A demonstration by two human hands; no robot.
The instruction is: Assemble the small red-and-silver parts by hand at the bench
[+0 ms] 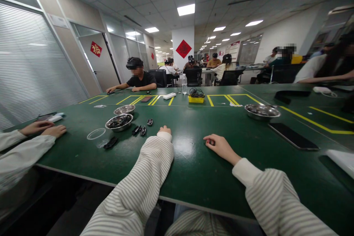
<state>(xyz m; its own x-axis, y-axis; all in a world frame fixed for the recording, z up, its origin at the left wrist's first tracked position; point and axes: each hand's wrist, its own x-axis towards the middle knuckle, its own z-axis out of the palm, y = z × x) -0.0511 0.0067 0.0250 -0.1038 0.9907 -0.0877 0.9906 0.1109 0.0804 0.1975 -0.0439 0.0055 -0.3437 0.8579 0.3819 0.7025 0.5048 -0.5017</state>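
Both my arms in striped sleeves rest on the green table [193,162]. My left hand [165,130] lies mostly covered by the cuff, only the knuckles showing, fingers curled under. My right hand [218,145] rests on the table with fingers closed around a small dark piece that I cannot name. Several small black parts [142,130] lie just left of my left hand. Beyond them stand two steel bowls, the nearer bowl [119,122] filled with dark parts and the farther bowl [124,109] behind it.
A third steel bowl [261,111] and a black phone [293,136] lie to the right. A clear lid [96,133] sits at left. Another person's hands [44,129] rest at the table's left edge. A yellow box [196,99], a bottle [184,84] and seated people are beyond.
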